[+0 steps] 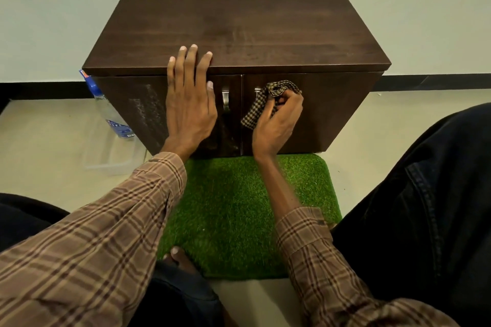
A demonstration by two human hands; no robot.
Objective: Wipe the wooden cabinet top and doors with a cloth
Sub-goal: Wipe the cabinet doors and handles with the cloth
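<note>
A low dark wooden cabinet (239, 32) stands against the wall, its two doors closed. My left hand (190, 103) lies flat with straight fingers over the front edge of the top, above the left door (132, 109). My right hand (277, 121) grips a bunched brown checked cloth (265, 99) and holds it against the right door (329, 109), over that door's metal handle. The left door's metal handle (225, 99) shows between my two hands.
A clear plastic bottle with a blue cap (110, 107) stands at the cabinet's left side, beside a clear plastic tray (111, 151) on the floor. A green turf mat (239, 210) lies before the cabinet. My knees in dark trousers flank it.
</note>
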